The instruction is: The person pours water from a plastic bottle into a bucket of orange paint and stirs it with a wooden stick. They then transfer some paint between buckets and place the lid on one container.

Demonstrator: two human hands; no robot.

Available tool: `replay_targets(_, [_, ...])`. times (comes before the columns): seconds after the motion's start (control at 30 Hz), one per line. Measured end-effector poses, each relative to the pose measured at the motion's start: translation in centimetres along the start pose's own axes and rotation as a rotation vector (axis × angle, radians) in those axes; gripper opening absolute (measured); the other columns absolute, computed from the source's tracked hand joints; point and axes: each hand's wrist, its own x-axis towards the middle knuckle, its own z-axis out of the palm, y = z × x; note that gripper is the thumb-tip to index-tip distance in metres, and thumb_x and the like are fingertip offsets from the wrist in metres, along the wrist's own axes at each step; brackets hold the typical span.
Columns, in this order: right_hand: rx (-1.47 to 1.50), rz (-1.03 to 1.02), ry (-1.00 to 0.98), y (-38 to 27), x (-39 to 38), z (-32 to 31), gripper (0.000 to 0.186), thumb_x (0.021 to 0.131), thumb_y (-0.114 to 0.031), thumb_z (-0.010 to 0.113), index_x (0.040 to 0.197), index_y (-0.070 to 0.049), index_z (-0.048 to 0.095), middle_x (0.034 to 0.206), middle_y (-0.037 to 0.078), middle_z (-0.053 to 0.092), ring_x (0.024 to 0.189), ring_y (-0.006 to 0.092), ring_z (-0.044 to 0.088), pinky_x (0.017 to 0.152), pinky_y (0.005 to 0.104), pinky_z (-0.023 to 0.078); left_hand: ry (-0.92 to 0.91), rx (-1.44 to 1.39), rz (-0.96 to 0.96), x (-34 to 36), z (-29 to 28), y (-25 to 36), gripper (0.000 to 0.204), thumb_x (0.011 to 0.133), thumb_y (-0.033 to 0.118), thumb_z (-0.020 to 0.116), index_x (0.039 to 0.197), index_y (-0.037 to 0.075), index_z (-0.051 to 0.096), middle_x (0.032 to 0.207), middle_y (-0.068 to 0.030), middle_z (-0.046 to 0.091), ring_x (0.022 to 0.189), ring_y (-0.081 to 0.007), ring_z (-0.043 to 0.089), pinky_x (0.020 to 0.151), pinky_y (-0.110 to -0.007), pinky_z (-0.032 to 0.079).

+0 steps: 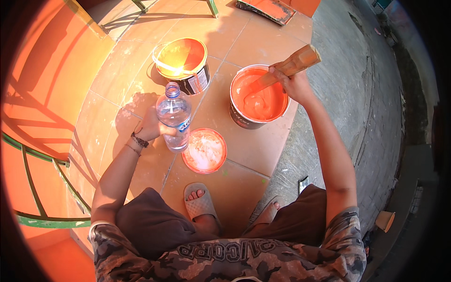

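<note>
My left hand [151,124] is wrapped round a clear plastic bottle [173,113] with a blue label. The bottle is uncapped, stands nearly upright and has clear liquid in it. In my right hand [292,84] is a flat wooden stick [300,61], slanting down into a bucket of orange paint [260,94]. The stick's lower end is hidden in the thick paint, whose surface shows swirls. Behind the bottle is a second bucket [182,58], with a yellow-orange inside and a raised handle. A round lid [204,151] smeared with pale and orange paint lies below the bottle.
An orange-stained paint tray [267,10] lies at the far edge of the tiled floor [253,155]. Grey concrete [338,94] borders the tiles on the right. A green metal railing [35,183] and an orange wall [51,75] stand on the left. A small cup-like container [384,221] is at lower right.
</note>
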Motion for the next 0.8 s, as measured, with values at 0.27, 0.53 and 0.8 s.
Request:
replay_targets(0.27, [-0.073, 0.41, -0.244, -1.8, -1.6, -2.8, 0.025, 0.088, -0.023, 0.064, 0.098, 0.0, 0.068, 0.077, 0.014, 0.067, 0.064, 0.0237, 0.064, 0.056, 0.0353, 0.052, 0.044, 0.073, -0.072, -1.3, -0.7, 0.1, 0.081, 0.051, 0.006, 0.082, 0.126, 0.005, 0.051, 0.113, -0.0044, 0.064, 0.106, -0.0151, 0.06, 0.097, -0.033, 0.047])
replay_targets(0.53, [0.017, 0.002, -0.126, -0.9, -0.5, 0.6, 0.028, 0.089, -0.027, 0.064, 0.098, -0.001, 0.067, 0.083, 0.016, 0.067, 0.069, 0.0261, 0.064, 0.058, 0.0375, 0.051, -0.124, 0.141, 0.059, -0.3, 0.7, -0.2, 0.088, 0.053, 0.011, 0.085, 0.132, 0.007, 0.046, 0.123, -0.005, 0.059, 0.117, -0.0184, 0.054, 0.104, -0.035, 0.041])
replay_targets(0.8, [-0.33, 0.176, -0.354, -1.9, 1.2, -0.9, 0.03, 0.085, -0.027, 0.065, 0.091, 0.002, 0.066, 0.073, 0.02, 0.064, 0.062, 0.031, 0.062, 0.062, 0.0403, 0.05, -0.214, 0.24, -0.015, -0.2, 1.2, 0.6, 0.085, 0.043, 0.012, 0.083, 0.123, 0.008, 0.056, 0.114, -0.0056, 0.065, 0.107, -0.0206, 0.061, 0.097, -0.036, 0.047])
